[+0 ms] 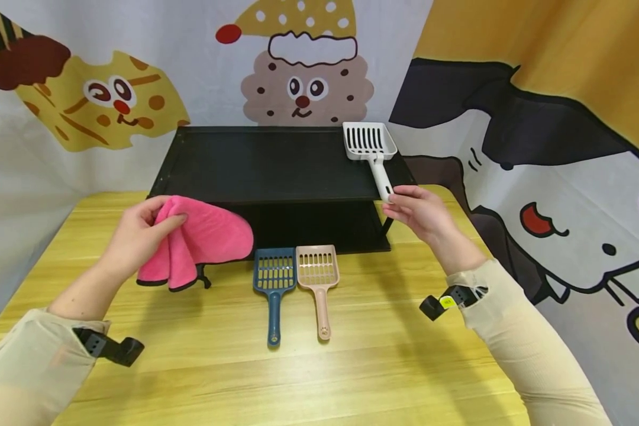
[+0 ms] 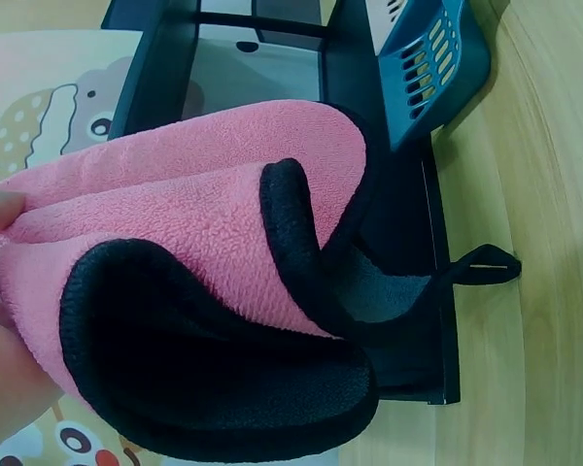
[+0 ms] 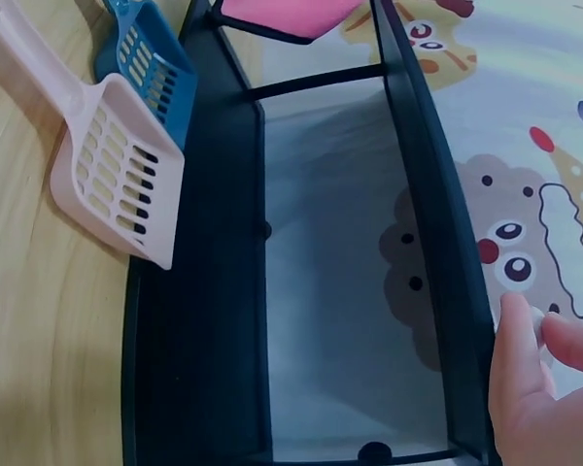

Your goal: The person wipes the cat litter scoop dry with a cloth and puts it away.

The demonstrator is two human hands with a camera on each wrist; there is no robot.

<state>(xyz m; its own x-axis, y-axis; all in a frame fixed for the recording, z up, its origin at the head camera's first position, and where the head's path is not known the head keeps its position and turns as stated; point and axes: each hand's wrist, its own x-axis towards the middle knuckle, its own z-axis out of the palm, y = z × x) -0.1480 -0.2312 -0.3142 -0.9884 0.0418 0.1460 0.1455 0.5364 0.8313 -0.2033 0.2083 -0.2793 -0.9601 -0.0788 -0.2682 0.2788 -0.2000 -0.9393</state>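
My left hand [image 1: 146,236] pinches a pink plush cloth [image 1: 213,234] by its upper left part, thumb in front. The cloth hangs in folds near the front left of a black two-tier shelf [image 1: 261,165]; its black trim, dark underside and hanging loop [image 2: 486,267] show in the left wrist view. At the shelf's right end, my right hand [image 1: 420,213] grips the handle end of a white litter scoop [image 1: 380,174]. The scoop's slotted head overlaps the back right of the top tier. In the right wrist view that hand [image 3: 554,379] hides most of the handle.
A blue litter scoop [image 1: 274,284] and a beige-pink one [image 1: 319,278] lie side by side on the wooden table [image 1: 234,384], heads toward the shelf's lower tier [image 1: 319,228]. A curtain [image 1: 202,71] with cartoon prints hangs behind and to the right.
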